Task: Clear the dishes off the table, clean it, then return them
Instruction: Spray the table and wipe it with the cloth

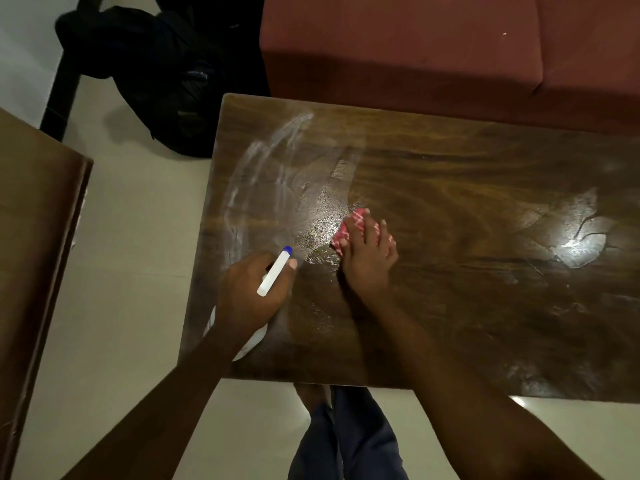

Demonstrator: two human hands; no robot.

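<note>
Dishes: none in view. The wooden counter [450,202] is mid-clean. On it the right hand [367,261] lies flat, fingers spread, pressing a pink patterned cloth [349,230] beside a wet patch [317,233] near the middle. The left hand [249,292] is wrapped round a white spray bottle [273,271] over the near-left corner; whether its base touches the wood I can't tell. White streaks [270,157] mark the far-left part.

Risks:
- The streaks may dry to a film if the cloth misses them.
- Extra spray could pool and run off the edge — slick floor [138,237].

Home living room, red-brown sofa [433,46] — low wooden table [450,202] (wet-streaked), pale tiled floor [138,237]
</note>
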